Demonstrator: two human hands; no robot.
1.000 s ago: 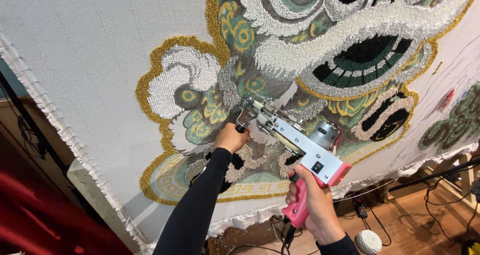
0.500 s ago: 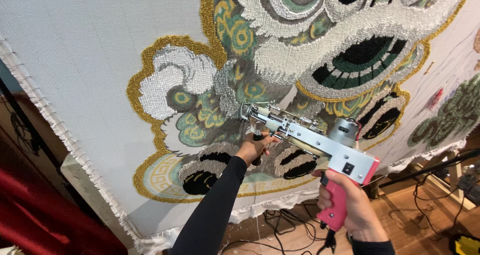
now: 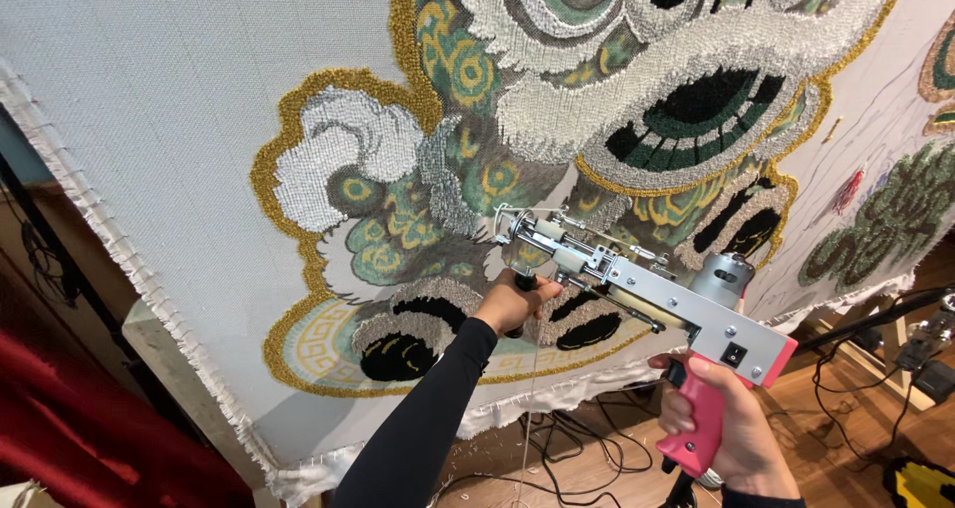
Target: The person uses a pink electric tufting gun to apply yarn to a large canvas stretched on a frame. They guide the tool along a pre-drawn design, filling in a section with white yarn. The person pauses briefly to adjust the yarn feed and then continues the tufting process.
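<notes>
Pink-handled tufting gun (image 3: 647, 299) slants up-left; nose at cloth (image 3: 179, 100)

We see a wooden floor (image 3: 796, 418) at the lower right, strewn with black cables (image 3: 587, 458). A dark metal stand bar (image 3: 875, 319) crosses above it. At the left, red drapery (image 3: 90, 438) hangs beside a dark wooden frame post (image 3: 60, 259). The light is even.
</notes>
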